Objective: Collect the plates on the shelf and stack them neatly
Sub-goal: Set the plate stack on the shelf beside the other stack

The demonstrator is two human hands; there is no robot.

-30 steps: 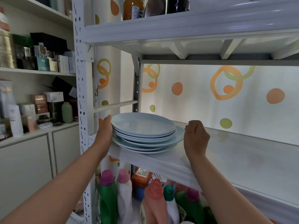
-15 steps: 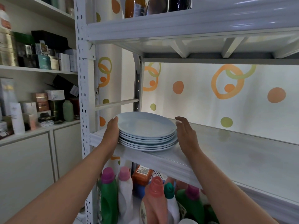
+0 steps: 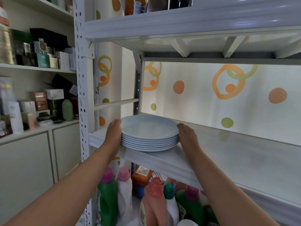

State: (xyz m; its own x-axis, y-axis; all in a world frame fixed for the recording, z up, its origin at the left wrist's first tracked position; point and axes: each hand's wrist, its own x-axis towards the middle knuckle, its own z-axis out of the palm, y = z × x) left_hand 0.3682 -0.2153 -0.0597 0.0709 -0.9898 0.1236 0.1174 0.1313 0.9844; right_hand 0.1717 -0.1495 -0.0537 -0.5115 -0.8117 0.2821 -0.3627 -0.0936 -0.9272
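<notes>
pressing on both sides of the stack of plates [image 3: 149, 128], my left hand [image 3: 114, 134] lies flat against its left side and my right hand [image 3: 187, 137] lies flat against its right side. my fingers are straight and close together, touching the rims. the plates are pale blue and sit one on top of the other with their rims lined up. the stack sits on the white shelf [image 3: 179, 162], at its left end, near the front edge and close to the white post with holes [image 3: 83, 111]. the shelf board runs off to the right. behind it is a white sheet with orange and green dots and rings [image 3: 228, 82]. under the shelf stand bottles [image 3: 154, 193] with pink, purple and green caps. off to the left, other shelves hold many small boxes [image 3: 40, 98] and a green bottle [image 3: 67, 110]. another white board [image 3: 179, 26] is above the plates.
</notes>
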